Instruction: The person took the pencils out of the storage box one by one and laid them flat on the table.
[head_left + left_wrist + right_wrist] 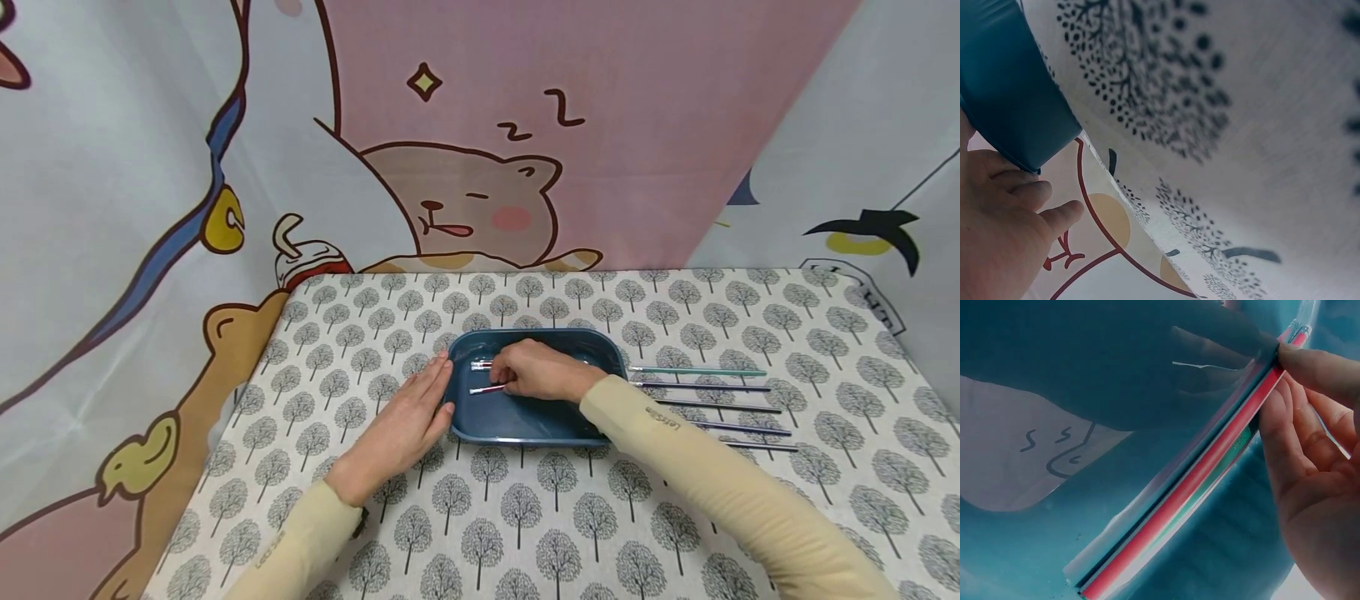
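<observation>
A dark blue rectangular tray (540, 425) stands on the tablecloth. Fingers of my left hand (408, 417) lie extended against its left end; in the left wrist view the hand (1004, 219) is at the tray's rim (1019, 94). My right hand (543, 368) reaches into the tray. Between thumb and fingertips, the right hand (1316, 437) pinches a slim red stick (1191, 487) in a clear plastic sleeve, with green and dark strips alongside. Another thin clear-ended stick (480, 365) lies farther back in the tray, partly covered by the hand.
To the tray's right, several slim sticks lie in a row: a teal stick (705, 372) at the back, darker ones (727, 407) nearer me, partly under the right forearm. A tree-print tablecloth (480, 533) covers the table. Cartoon-printed cloth (645, 108) hangs behind.
</observation>
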Demonstrator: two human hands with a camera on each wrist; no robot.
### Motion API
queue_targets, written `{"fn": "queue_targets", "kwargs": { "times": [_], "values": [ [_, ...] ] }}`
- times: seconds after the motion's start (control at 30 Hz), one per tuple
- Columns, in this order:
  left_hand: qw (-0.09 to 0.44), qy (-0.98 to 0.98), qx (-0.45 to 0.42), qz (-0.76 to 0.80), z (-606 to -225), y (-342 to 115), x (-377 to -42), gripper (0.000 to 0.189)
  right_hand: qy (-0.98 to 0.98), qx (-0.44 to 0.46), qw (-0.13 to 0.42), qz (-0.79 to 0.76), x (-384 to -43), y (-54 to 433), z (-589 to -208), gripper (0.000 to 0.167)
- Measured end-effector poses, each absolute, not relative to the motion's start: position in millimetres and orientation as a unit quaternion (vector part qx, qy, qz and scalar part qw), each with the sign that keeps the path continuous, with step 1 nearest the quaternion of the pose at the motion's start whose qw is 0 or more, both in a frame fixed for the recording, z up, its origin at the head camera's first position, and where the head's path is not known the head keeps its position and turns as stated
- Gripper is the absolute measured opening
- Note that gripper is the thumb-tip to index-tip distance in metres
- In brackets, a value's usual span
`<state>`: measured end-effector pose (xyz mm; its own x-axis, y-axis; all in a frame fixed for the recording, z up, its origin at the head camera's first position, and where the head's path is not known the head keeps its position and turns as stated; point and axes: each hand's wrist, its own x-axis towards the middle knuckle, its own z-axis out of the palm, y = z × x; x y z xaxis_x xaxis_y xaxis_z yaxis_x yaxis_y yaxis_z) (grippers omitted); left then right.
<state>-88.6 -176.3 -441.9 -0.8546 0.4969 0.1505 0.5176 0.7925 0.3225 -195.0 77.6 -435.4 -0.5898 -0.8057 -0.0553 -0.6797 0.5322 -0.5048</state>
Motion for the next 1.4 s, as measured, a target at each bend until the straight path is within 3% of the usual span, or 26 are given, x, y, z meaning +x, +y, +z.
{"fn": "queue_targets", "kwargs": {
  "times": [0.67, 1.4],
  "values": [
    [0.029, -0.946, -0.269, -0.18, -442.3, -176.1, -87.5, 0.062, 0.855, -0.431, 0.135, -0.255, -196.5, 85.5, -433.4, 0.012],
    [0.032, -0.945, -0.271, -0.179, -442.1, -176.1, -88.5, 0.062, 0.86, -0.39, 0.093, -0.316, -183.7, 93.6, -393.6, 0.016]
  ]
}}
